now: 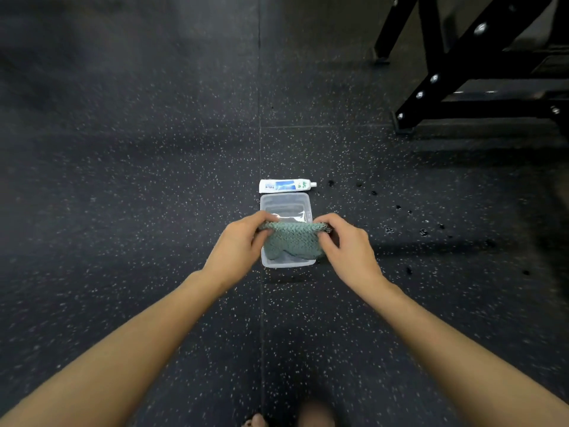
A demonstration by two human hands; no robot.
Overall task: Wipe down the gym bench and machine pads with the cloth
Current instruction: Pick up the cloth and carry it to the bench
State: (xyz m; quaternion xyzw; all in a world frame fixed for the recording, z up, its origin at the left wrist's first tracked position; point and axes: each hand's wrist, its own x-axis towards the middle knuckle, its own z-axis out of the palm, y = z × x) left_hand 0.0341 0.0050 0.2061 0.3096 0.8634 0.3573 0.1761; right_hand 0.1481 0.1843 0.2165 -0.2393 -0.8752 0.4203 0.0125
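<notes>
A grey-green textured cloth (pixel 292 240) hangs bunched over a clear plastic tub (pixel 284 201) that sits on the floor and seems to hold water. My left hand (pixel 238 246) pinches the cloth's left end. My right hand (pixel 346 243) grips its right end. The cloth's lower edge dips into the tub. No bench pad is in sight; only a black machine frame (pixel 455 69) shows at the upper right.
A white tube (pixel 286 185) lies on the floor just beyond the tub. Dark wet drops (pixel 423 232) dot the speckled rubber floor (pixel 123 180) to the right. The frame's foot (pixel 401 123) rests on the floor. A bare foot (pixel 255 422) shows at the bottom edge.
</notes>
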